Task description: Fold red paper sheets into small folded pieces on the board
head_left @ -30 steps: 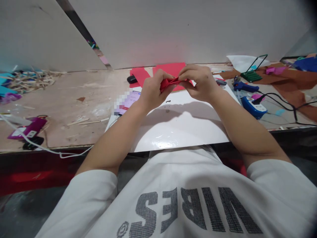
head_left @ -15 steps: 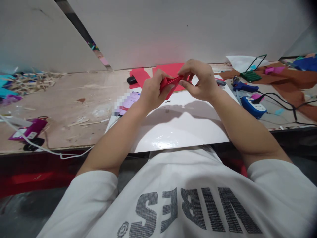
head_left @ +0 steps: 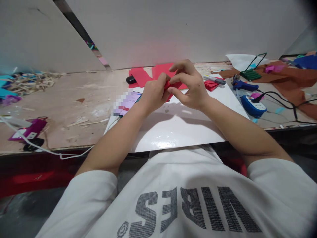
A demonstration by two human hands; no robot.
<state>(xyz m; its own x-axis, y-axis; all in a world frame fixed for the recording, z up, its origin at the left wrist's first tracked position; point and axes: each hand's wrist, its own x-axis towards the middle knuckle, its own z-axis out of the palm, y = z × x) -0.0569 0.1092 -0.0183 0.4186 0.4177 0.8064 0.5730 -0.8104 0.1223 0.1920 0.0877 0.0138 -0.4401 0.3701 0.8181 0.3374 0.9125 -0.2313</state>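
Over the white board (head_left: 158, 135), my left hand (head_left: 153, 92) grips a small folded piece of red paper (head_left: 168, 85). The thumb and index finger of my right hand (head_left: 192, 86) pinch at the paper's right edge, with the other fingers curled above. Most of the folded piece is hidden by my fingers. Flat red paper sheets (head_left: 162, 68) lie just behind my hands. On the right side of the board, a grey-handled cutter (head_left: 216, 79) rests on a stack of small red paper pieces (head_left: 210, 86).
A phone (head_left: 130, 100) lies by my left forearm, with a black object (head_left: 130, 80) behind it. A blue glue gun (head_left: 245, 86), a blue power strip (head_left: 254, 107) and black cords sit right. Far left are a purple power strip (head_left: 31, 129) and wood slivers (head_left: 32, 82).
My right hand has shifted left, closer to my left hand, covering more of the folded paper. The cutter and small red pieces on the right now show more fully.
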